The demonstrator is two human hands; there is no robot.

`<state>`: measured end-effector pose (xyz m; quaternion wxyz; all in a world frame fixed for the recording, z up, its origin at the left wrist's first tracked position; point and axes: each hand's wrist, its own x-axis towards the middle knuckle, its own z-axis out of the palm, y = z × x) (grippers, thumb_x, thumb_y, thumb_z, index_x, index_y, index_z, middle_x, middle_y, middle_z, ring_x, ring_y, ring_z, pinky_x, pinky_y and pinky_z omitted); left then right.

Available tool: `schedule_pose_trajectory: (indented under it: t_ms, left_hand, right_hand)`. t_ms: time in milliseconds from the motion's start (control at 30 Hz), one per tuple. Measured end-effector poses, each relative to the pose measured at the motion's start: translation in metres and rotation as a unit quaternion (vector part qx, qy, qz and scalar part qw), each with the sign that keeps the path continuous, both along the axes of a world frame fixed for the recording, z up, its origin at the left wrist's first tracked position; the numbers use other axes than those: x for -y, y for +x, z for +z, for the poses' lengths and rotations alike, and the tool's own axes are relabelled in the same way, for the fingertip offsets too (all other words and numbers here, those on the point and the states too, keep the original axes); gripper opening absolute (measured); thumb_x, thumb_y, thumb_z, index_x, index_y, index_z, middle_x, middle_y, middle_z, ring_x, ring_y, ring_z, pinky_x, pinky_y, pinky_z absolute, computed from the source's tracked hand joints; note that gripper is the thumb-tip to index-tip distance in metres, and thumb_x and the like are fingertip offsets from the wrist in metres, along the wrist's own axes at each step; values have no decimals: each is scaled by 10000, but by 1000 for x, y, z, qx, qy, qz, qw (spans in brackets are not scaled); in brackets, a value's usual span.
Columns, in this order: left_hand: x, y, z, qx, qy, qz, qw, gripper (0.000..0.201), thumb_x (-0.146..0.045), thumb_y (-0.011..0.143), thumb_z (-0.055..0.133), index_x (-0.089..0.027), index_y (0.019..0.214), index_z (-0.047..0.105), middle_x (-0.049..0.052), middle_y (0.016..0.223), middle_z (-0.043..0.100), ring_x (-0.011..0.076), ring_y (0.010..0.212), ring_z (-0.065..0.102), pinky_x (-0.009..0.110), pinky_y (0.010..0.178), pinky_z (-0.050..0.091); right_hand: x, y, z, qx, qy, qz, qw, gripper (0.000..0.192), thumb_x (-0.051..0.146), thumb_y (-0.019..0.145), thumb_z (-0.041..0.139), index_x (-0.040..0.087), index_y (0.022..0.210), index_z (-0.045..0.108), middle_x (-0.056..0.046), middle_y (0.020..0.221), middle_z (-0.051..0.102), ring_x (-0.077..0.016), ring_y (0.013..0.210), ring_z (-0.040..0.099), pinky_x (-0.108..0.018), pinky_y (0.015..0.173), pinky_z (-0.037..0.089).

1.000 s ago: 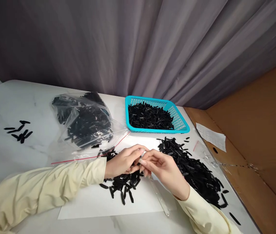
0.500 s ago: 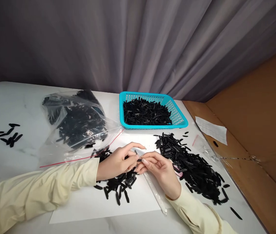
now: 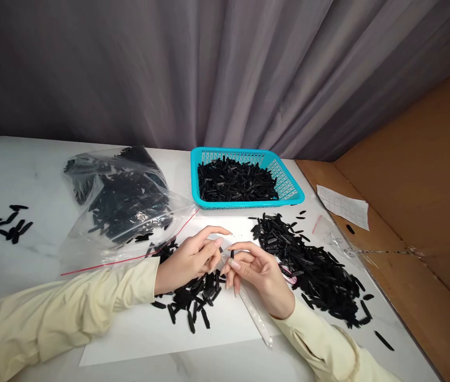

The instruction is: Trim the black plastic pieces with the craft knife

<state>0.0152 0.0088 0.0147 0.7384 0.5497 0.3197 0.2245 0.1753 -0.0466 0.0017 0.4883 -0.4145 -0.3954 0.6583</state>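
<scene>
A small black piece (image 3: 231, 254) stands pinched in the fingertips of the right hand (image 3: 258, 276), just above the white sheet (image 3: 145, 331) in the middle of the table (image 3: 18, 175); the fingers of that hand curl narrow about it, and a thin clear sleeve (image 3: 254, 315) runs from under the same hand down across the sheet toward the near edge (whether the piece sits inside the sleeve's mouth I cannot tell). The left hand (image 3: 191, 260) meets the right from the other side, its fingers bent close, forefinger stretched out over the top, the tips touching the sleeve's upper end; what it grips beyond that is hidden. Under both hands lies a small heap (image 3: 193, 302) of the same black pieces on the sheet; a much larger heap (image 3: 308, 265) spreads to the right, partly on the bare table. Behind the hands stands a turquoise basket (image 3: 294, 193), filled with more pieces; left of it slumps a clear bag (image 3: 117, 199) with a red seal strip, also full, its mouth touching the sheet. A few loose pieces (image 3: 8, 225) lie well apart at the far left; a paper slip (image 3: 344, 206) rests on the brown cardboard (image 3: 427, 201) at the right; a grey curtain (image 3: 209, 69) hangs behind the table. Both arms wear cream sleeves.
</scene>
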Motion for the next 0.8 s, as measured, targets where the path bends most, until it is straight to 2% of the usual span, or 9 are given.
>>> schedule_pose_trajectory:
  t_ms: [100,200,267,367,500,567,667,800]
  left_hand:
    - [0,-1,-4,-8,9,-21,1000,340,-411,890,382,-182,1137,425,-83,502,402,46,388,253,162,376,196]
    - [2,-2,-6,-4,25,-57,998,341,-392,900,374,-182,1163,428,-65,514,430,67,450,356,167,418,246]
    - [3,-2,-5,0,32,-80,996,342,-374,906,369,-174,1176,427,-56,532,437,78,493,401,175,447,283]
    - [3,-3,-3,-8,49,-91,995,345,-356,910,367,-169,1196,418,-56,553,437,74,495,392,182,461,298]
    - [3,-5,-3,-11,78,-82,993,342,-335,912,374,-191,1221,402,-59,567,437,61,458,338,181,436,265]
    - [2,-6,-4,-2,79,-72,994,342,-332,913,375,-196,1226,391,-62,566,428,60,455,330,180,432,260]
    - [2,-6,-6,11,79,-53,995,325,-324,913,379,-202,1214,390,-65,577,409,56,455,321,177,429,253]
    - [2,-6,-6,11,81,-51,995,308,-310,913,381,-216,1206,399,-71,572,389,52,446,295,175,425,244]
  right_hand:
    - [0,-1,0,-3,-13,-19,1000,238,277,736,673,183,798,463,-7,604,661,-141,429,611,-198,359,432]
    - [1,-4,-2,11,-16,-37,999,311,277,715,692,186,688,395,7,523,647,-98,308,523,-162,302,352]
    - [2,-6,-2,19,-6,-54,998,349,269,689,713,182,633,380,3,521,644,-76,313,492,-161,309,343]
    - [3,-8,-3,37,2,-83,996,353,254,649,742,171,571,408,-4,548,637,-80,403,513,-186,372,388]
    - [3,-8,-1,76,-5,-114,991,244,237,599,773,149,568,547,7,565,600,-67,430,480,-201,401,399]
    - [3,-7,1,87,-6,-107,990,189,263,615,763,150,657,618,5,551,590,-86,445,496,-216,408,417]
    - [3,-5,4,83,2,-83,993,202,338,714,682,154,767,620,3,538,587,-101,433,509,-222,391,425]
    - [3,-5,3,59,-5,-14,998,280,404,836,519,150,724,558,-20,612,612,-81,390,490,-199,343,380]
